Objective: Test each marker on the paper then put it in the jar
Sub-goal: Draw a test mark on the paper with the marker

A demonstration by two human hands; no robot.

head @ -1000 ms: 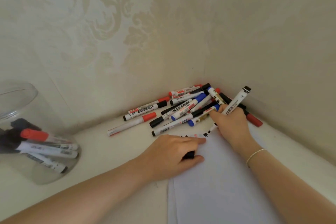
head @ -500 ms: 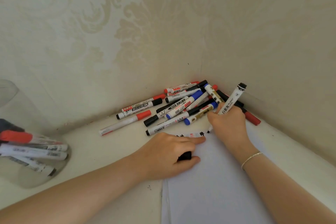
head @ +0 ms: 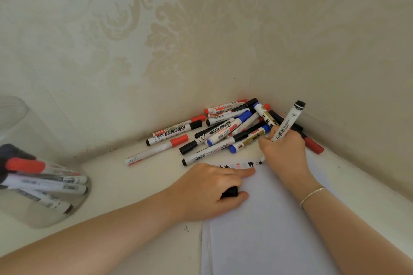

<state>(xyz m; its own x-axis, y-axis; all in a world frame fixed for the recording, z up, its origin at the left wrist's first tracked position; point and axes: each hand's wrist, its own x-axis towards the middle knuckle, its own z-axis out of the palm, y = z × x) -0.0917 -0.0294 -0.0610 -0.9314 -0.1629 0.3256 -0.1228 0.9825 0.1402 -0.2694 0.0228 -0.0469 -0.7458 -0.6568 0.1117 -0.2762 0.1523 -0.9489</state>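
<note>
On the white table (head: 116, 187), a marker (head: 288, 124) is gripped by the right hand (head: 283, 152), tip touching the paper (head: 268, 230); a black cap (head: 230, 192) is pinched by the left hand (head: 212, 192).

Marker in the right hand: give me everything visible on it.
The marker has a white plastic-looking barrel with black printed characters and a small logo near its black back end, which points up and away toward the wall corner. It is uncapped and tilted steeply, its dark tip down on the top edge of the paper, beside black and reddish test marks. The right hand grips the lower barrel, hiding that stretch. The left hand holds a black cap, probably this marker's.
</note>
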